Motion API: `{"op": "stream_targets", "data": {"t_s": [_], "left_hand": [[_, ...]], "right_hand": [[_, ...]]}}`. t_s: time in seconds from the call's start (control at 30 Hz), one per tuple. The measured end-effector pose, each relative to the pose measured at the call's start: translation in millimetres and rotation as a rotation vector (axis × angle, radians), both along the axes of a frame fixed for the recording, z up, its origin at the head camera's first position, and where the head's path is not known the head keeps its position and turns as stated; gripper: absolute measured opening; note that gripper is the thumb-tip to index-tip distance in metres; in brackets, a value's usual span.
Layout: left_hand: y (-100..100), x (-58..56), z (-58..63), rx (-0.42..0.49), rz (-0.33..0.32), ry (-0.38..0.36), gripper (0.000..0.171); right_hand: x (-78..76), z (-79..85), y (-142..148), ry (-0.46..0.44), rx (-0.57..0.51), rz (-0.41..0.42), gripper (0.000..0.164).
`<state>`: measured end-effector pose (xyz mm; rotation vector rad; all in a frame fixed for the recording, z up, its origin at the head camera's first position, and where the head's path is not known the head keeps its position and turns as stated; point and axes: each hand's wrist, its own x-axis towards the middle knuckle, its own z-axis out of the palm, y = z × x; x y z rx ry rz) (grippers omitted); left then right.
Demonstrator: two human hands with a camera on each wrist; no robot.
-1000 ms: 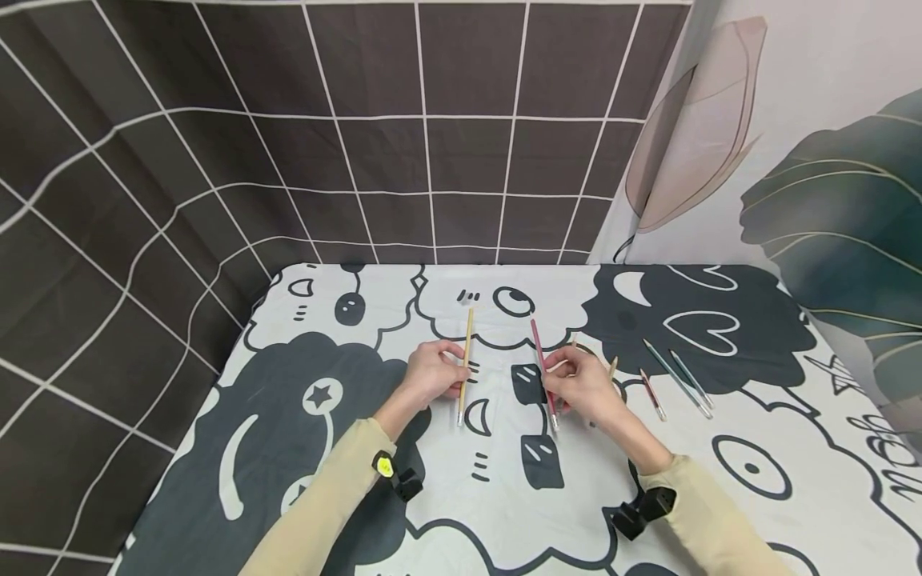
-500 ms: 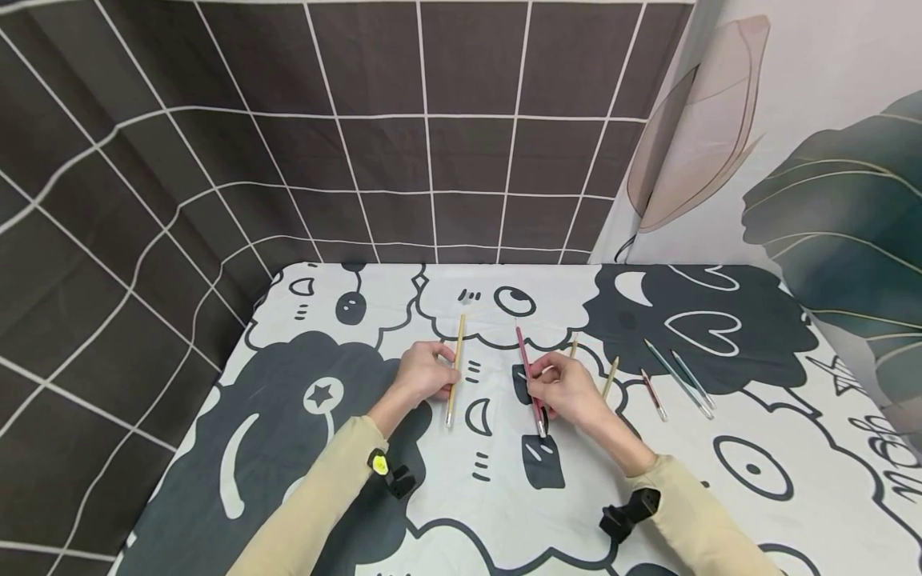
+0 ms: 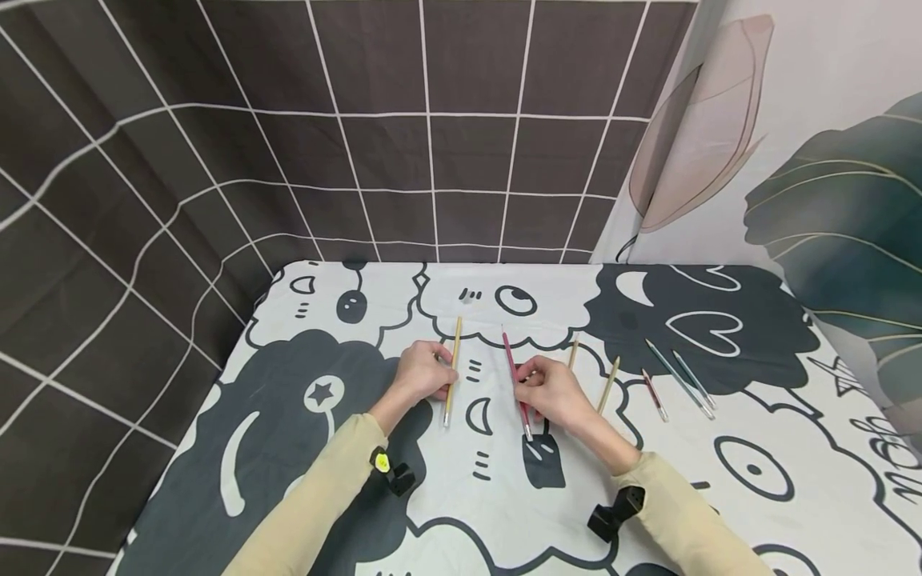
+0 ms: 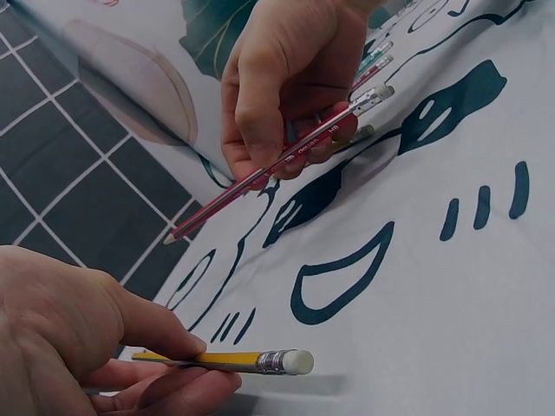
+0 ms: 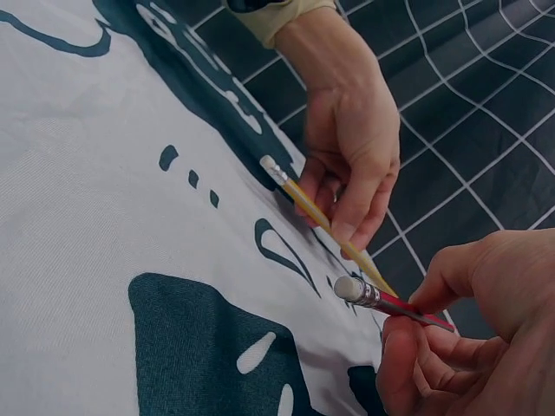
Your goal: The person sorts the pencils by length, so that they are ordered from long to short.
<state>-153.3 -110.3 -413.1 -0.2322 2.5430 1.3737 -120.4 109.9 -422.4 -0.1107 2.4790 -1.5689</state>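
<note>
My left hand (image 3: 421, 370) pinches a yellow pencil (image 3: 457, 346) between thumb and fingers. Its white eraser points toward me in the head view, and the pencil stays near the cloth. To its right, my right hand (image 3: 553, 390) pinches a red pencil (image 3: 509, 352), tip pointing away and slightly left. In the left wrist view the red pencil (image 4: 260, 178) shows a metal ferrule and white eraser. The right wrist view has the yellow pencil (image 5: 316, 212) beyond the red pencil (image 5: 390, 303). A gap of patterned cloth separates the two pencils.
Right of my right hand lie two light wooden-coloured pencils, the nearer one (image 3: 609, 384) slanted. Farther right are a short dark red pencil (image 3: 654, 396) and two teal pencils, one longer (image 3: 680, 378). A black-and-white patterned cloth (image 3: 461, 496) covers the table; a dark grid curtain (image 3: 374, 152) hangs behind.
My right hand has moved left with the red pencil, closer to the yellow one. My left hand shifted slightly left with the yellow pencil, then stayed nearly still.
</note>
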Motion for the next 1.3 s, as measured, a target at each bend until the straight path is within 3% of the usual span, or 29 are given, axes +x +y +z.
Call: {"op": "stream_targets", "data": {"t_s": [1.3], "left_hand": [[1.1, 0.3, -6.5, -0.135, -0.039, 0.070, 0.012]], "right_hand": [[-5.6, -1.1, -25.5, -0.030, 0.063, -0.006, 0.010]]}}
